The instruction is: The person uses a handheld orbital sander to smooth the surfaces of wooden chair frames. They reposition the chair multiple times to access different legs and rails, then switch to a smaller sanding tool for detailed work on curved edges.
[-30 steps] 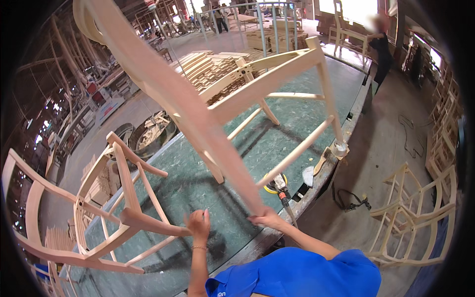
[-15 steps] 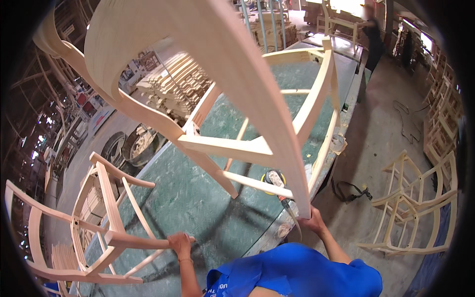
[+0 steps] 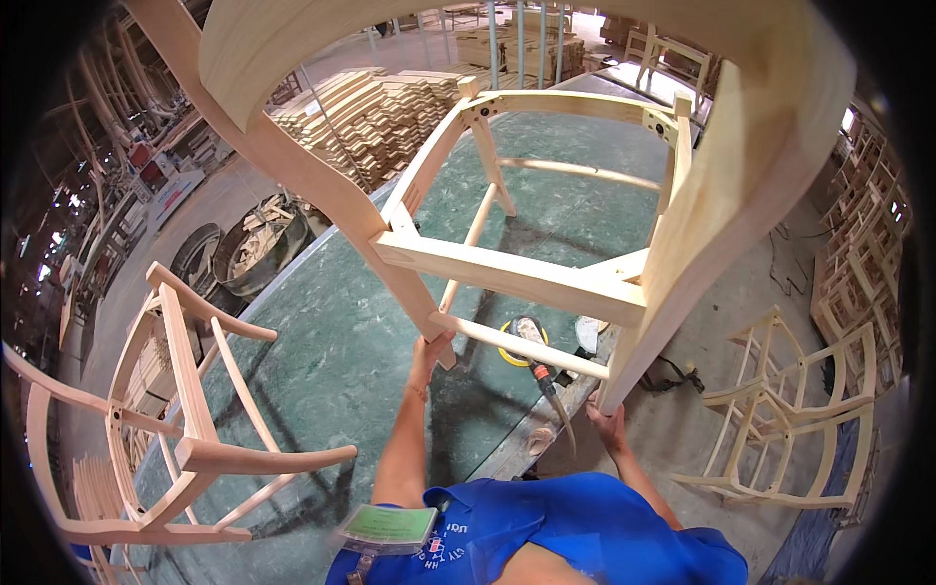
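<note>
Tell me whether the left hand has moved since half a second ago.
Yes: the left hand has moved forward and right, nearer the sander, from the left chair to the held chair.

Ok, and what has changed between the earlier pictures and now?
The middle chair turned, its near right leg swinging to the right. The left hand let go of the left chair and now grips the middle chair's left leg. The right hand kept its hold; the left chair and sander stayed on the table.
</note>
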A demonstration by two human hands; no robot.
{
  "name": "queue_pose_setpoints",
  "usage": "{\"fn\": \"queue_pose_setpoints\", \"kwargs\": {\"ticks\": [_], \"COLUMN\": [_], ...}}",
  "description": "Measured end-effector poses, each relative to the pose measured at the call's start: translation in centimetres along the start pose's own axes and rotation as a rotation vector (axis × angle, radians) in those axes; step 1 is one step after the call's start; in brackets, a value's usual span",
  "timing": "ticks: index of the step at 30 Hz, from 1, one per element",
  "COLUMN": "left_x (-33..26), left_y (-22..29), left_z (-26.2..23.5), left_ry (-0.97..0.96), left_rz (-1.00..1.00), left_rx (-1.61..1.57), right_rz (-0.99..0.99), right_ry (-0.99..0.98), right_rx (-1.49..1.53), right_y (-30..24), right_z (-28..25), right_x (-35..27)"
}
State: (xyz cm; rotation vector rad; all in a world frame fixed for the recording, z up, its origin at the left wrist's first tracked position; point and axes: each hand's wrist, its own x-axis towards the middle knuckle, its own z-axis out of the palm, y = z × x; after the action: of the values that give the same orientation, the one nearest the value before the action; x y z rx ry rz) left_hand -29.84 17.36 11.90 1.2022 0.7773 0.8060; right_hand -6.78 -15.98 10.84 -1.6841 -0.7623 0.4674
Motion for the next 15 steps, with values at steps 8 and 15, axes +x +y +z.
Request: {"fn": "queue_pose_setpoints", "kwargs": {"ticks": [8,15], "left_x": [-10.9,-21.4], "left_y": [3.9,11.5], "left_z": [-1.9,-2.9], "left_ry": [0.214,0.360], "left_rz": [-0.045,0.122], "left_rx": [0.268,0.073], "right_rz": [0.073,0.017], "right_ry": [-0.114,-0.291], "right_rx": [0.244,0.348], "right_y": [-4.4,-10.4], "right_z": [-2.6,-1.9], "right_x": [-2.8,3.2]}}
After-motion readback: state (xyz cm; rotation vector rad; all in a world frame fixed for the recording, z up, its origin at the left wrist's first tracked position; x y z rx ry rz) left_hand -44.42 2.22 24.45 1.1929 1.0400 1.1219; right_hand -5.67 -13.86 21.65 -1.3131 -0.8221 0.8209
